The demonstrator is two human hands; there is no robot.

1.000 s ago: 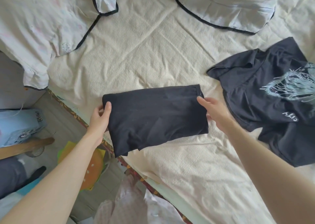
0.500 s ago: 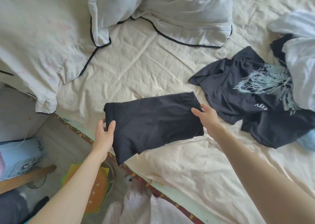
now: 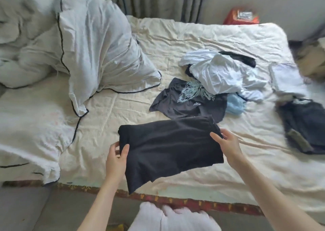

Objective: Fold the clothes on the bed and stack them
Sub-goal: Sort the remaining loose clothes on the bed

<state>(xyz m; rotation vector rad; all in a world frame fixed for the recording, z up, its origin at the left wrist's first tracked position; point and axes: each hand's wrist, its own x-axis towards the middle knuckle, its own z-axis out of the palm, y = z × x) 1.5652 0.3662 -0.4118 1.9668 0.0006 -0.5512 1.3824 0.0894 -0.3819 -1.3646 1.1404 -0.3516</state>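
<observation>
Cloth, a folded black soft cotton garment (image 3: 168, 146), limp and light, sags beside the bed edge; left hand (image 3: 115, 160) and right hand (image 3: 228, 146) fingers pinch its short ends.

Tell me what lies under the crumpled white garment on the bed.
The white garment overlaps the printed dark shirt, a black piece and light blue cloth. Anything deeper is covered.

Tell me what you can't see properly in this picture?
- Stack of folded clothes, head view: smeared by blur at the right edge, so its pieces cannot be counted.
- Red package behind the bed: too blurred to read.
- Left hand fingers: hidden under the black folded garment.
</observation>
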